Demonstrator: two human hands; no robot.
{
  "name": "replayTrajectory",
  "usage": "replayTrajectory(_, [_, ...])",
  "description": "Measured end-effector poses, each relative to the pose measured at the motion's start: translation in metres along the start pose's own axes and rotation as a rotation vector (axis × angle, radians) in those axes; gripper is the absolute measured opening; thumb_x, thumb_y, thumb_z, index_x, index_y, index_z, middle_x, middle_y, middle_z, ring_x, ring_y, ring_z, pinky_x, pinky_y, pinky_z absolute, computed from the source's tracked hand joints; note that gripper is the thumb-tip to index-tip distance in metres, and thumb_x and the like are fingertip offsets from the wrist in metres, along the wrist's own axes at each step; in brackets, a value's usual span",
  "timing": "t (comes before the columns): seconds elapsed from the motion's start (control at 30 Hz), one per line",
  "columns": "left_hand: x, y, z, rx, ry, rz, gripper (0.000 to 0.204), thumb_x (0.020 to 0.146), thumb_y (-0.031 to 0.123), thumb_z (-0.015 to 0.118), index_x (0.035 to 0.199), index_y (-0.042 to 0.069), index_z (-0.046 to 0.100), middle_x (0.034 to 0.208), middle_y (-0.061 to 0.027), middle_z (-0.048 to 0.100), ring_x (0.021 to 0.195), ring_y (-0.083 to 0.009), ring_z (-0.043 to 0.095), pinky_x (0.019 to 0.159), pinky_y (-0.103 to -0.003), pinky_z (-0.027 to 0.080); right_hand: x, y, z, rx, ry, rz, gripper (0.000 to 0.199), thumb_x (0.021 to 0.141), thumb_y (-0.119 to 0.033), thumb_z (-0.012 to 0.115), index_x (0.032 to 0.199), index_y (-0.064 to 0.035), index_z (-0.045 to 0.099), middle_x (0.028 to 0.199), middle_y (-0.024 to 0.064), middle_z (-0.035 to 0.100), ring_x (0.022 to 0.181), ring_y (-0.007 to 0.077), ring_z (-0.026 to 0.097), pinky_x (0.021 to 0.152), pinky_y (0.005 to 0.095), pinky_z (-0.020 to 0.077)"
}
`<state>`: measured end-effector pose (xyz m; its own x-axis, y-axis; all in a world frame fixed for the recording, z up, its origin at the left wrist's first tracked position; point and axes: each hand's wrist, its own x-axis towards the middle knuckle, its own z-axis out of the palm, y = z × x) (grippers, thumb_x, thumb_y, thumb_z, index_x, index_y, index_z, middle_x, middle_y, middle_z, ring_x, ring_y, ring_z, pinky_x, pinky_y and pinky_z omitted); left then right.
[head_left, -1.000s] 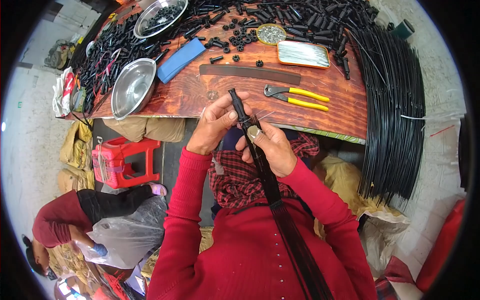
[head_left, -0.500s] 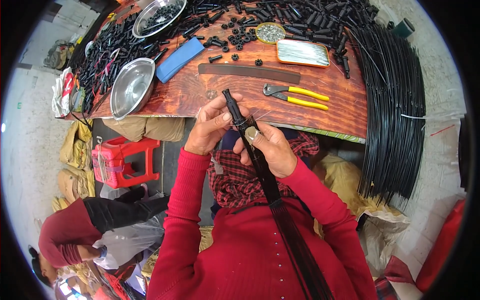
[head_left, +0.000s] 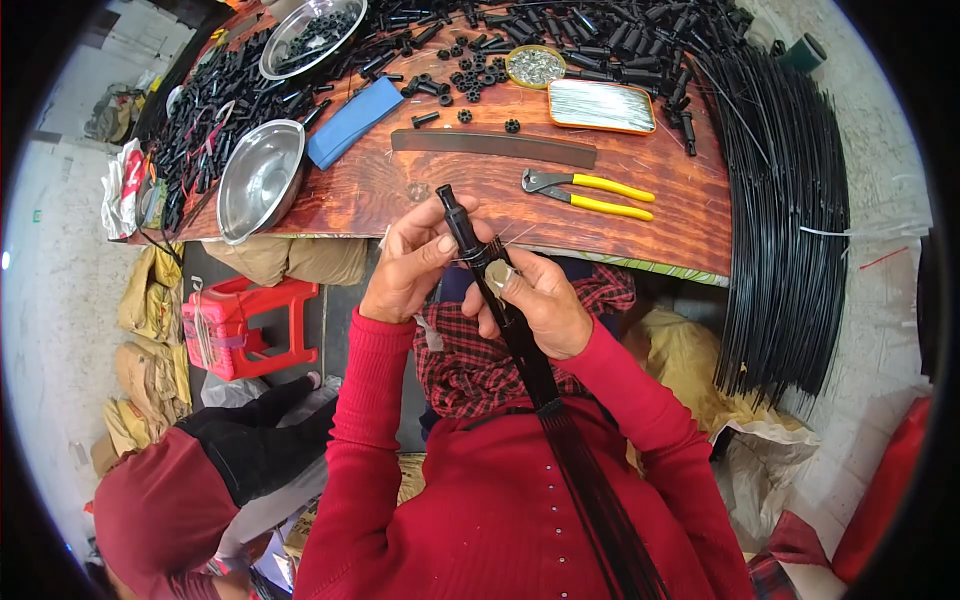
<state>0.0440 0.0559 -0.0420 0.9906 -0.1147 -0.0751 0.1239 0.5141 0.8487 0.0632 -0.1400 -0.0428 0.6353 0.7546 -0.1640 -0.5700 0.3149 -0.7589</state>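
Between pinching fingers of the nearer left hand (head_left: 402, 275), a black tubular plastic handle (head_left: 459, 224) slants up-left; below, the right hand (head_left: 552, 312) pinches long, thin black strands (head_left: 572, 450).

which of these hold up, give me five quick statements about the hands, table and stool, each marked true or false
1. The left hand holds the tube. True.
2. The right hand grips the pliers. False: it grips the strands; the pliers lie on the table.
3. The orange-rimmed tray holds thin pale sticks. True.
4. The stool is blue. False: it is red.
5. The wire pile is to the right of the pliers. True.
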Motion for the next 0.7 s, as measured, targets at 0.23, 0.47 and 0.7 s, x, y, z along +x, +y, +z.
replayTrajectory(0.23, [-0.005,0.006,0.012,0.122,0.072,0.018,0.078,0.068,0.003,0.082,0.137,-0.001,0.045,0.112,-0.0131,0.065,0.101,-0.0213,0.064,0.091,-0.034,0.050,0.003,0.002,-0.002,0.035,-0.027,-0.008,0.038,0.102,-0.029,0.049,0.123,0.0029,0.051,0.088,0.0114,0.067,0.065,0.0124,0.063,0.061,0.0232,0.0527])
replayTrajectory(0.47, [-0.010,0.004,0.018,0.134,0.109,0.030,0.073,0.070,-0.002,0.079,0.135,0.000,0.046,0.111,-0.0134,0.066,0.102,-0.0204,0.065,0.093,-0.033,0.050,-0.001,0.000,0.002,0.028,-0.027,0.013,0.036,0.101,-0.032,0.050,0.117,0.0001,0.053,0.087,0.0091,0.066,0.065,0.0113,0.062,0.061,0.0226,0.0511])
replayTrajectory(0.7, [-0.007,-0.004,0.019,0.118,0.158,0.085,0.073,0.068,-0.003,0.079,0.133,0.000,0.047,0.111,-0.0151,0.067,0.101,-0.0225,0.066,0.092,-0.034,0.052,-0.002,-0.002,0.001,0.002,-0.013,-0.003,0.032,0.101,-0.028,0.049,0.115,0.0001,0.054,0.087,0.0096,0.066,0.064,0.0121,0.062,0.060,0.0233,0.0515])
